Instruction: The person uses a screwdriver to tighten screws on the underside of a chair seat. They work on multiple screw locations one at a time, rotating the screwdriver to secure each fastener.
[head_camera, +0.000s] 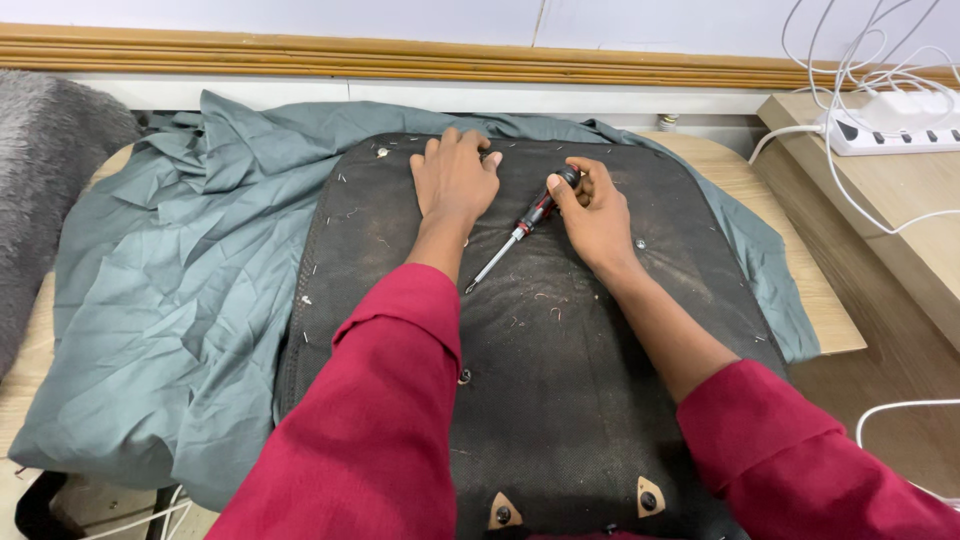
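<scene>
Closest to the person, two red sleeves come in over the near edge of a black seat panel, which lies face down with its dusty fabric backing upward. At that near edge sit two small tan triangular tabs, each with a dark screw head in it, so this looks like the underside where fittings attach.

A little further in, the panel is flecked with bits of lint and what seem to be small staples, some along its left rim. The panel rests on a grey-green cloth, spread and rumpled beneath it, probably to keep the wooden worktop from scratches and to catch debris.

Further up, the left hand lies flat on the panel, fingers loosely spread and holding nothing; pressing down like that would steady the panel. Just beside it, the right hand is closed around the black and red handle of a screwdriver, whose thin shaft slants down toward the left forearm, tip at or near the fabric. The grip is low and sideways, more like prying than turning.

Beyond, a white power strip with white cables sits on a side shelf at far right, and something grey and furry lies at far left.
</scene>
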